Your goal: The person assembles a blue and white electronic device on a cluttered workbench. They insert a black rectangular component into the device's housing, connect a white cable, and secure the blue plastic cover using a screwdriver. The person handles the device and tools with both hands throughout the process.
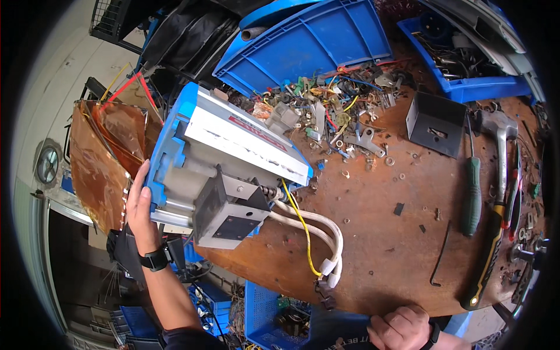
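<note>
A long silver metal housing (213, 160) with blue end caps lies across the table's left side. My left hand (140, 201) is at its near left end, with fingers pressed along the blue end cap (165, 153); the thumb is hidden. A black and grey metal bracket box (233, 211) sits on the housing's near side. White sleeved cables (329, 236) and a yellow wire (308, 238) come out beside it and end in a dark connector (326, 294). At the table's front edge, my right hand (402, 329) is curled closed; anything inside it is hidden.
On the wooden table (373, 233) lie a black angled plate (434, 125), green screwdriver (473, 192), hammer (500, 175), hex key (441, 256) and a scrap pile (332, 111). Blue crates (309, 44) stand behind; copper-coloured sheets (96, 160) are at left. A blue basket (262, 306) is below the table edge.
</note>
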Demonstrator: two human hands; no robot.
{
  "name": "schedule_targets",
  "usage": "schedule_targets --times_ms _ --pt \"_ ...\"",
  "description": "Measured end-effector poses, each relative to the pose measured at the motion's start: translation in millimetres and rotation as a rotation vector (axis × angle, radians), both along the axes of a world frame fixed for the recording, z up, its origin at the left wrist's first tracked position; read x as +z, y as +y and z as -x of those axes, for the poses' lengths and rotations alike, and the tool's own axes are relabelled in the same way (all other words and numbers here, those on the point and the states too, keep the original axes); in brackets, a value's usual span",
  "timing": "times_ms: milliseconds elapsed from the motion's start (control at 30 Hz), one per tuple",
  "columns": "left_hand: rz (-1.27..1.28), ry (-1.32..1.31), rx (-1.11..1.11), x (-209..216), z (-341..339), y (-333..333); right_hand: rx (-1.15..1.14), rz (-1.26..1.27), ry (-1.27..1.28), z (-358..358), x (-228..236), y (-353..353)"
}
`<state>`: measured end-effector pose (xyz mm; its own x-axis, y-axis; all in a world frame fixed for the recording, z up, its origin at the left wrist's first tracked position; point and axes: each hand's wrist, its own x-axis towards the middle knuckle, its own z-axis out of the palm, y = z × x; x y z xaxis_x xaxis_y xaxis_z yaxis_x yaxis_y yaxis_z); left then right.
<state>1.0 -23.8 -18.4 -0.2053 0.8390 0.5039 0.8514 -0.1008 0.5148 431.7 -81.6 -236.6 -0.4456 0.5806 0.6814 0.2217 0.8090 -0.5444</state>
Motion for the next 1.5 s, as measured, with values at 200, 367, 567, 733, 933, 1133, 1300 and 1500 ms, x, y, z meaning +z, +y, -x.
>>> schedule_targets --times_ms 200,367,567,733,933,1133,1300,1500 --pt "0.000 0.018 -0.006 1.0 -1.8 -0.3 -0.002 0.002 -0.003 0.5 -1.8 -0.5" --pt "-0.023 0.014 -0.010 -0.2 -0.2 0.5 -0.007 -0.011 0.034 1.8 -3.2 1.2" --pt "-0.018 0.028 -0.007 0.1 -0.3 0.3 0.001 -0.007 0.015 0.8 -3.1 1.2" --pt "-0.020 0.032 0.000 0.0 1.0 -0.1 -0.003 -0.006 -0.005 1.6 -4.0 -0.3" --pt "-0.019 0.025 -0.005 0.5 0.3 0.5 -0.009 0.000 -0.010 2.0 -3.0 -1.1" --pt "-0.031 0.033 0.013 -0.3 -0.9 0.7 -0.004 0.009 -0.007 3.3 -2.8 -1.1" --pt "-0.045 -0.014 -0.022 -1.0 0.6 0.2 -0.002 0.009 -0.018 3.3 -1.8 -2.4" --pt "-0.036 -0.012 -0.035 -0.5 4.1 1.0 -0.016 0.012 -0.052 2.8 -1.1 -4.8"
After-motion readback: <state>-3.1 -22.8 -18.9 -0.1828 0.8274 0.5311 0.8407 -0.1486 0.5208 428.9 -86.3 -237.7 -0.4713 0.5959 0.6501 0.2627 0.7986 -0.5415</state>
